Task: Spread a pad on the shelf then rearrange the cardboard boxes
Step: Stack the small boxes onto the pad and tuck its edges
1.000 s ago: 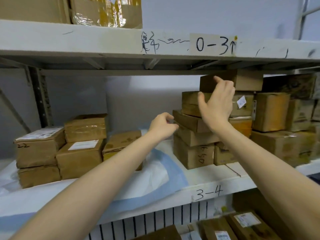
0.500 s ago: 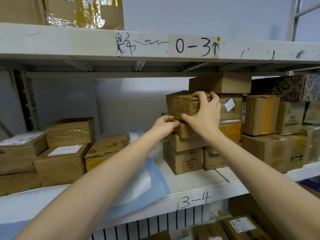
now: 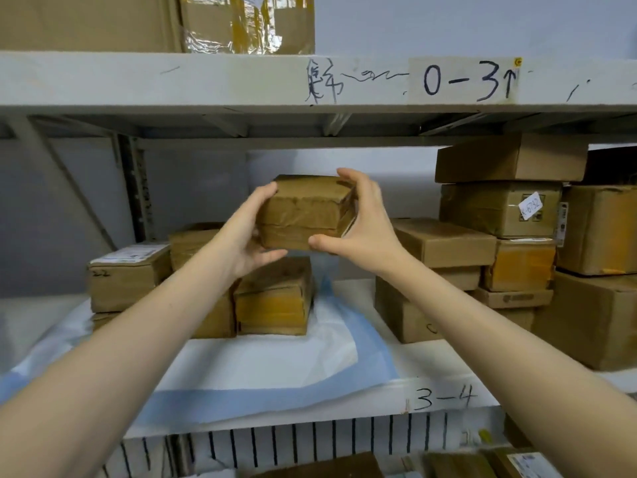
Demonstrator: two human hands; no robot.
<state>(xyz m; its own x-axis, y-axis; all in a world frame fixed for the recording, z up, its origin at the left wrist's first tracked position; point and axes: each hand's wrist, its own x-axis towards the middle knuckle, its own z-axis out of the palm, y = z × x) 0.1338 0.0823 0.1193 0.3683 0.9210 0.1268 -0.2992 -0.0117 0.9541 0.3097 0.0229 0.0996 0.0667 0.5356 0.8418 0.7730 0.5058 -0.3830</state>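
The pale grey metal shelf [image 3: 344,415] already carries the white, blue-edged absorbent pad [image 3: 275,360], which covers its left and middle part, somewhat rumpled at the near edge. The spreading step therefore looks done. On the right, the bigger group of brown cardboard boxes [image 3: 499,208] stands stacked on bare shelf beside the pad, so I judge most of the rearranging is left. On the left, a smaller cluster of taped brown boxes [image 3: 127,277] sits on the pad towards the far side.

A flat brown cardboard box wrapped in clear tape [image 3: 306,212] is in the air between the two groups, above a yellow-taped box [image 3: 275,298] at the right end of the left cluster. The left hand [image 3: 248,236] grips its left end, fingers curled round the side and thumb under the near bottom edge. The right hand [image 3: 362,229] clasps its right end, fingers over the top far corner and thumb at the lower near edge.
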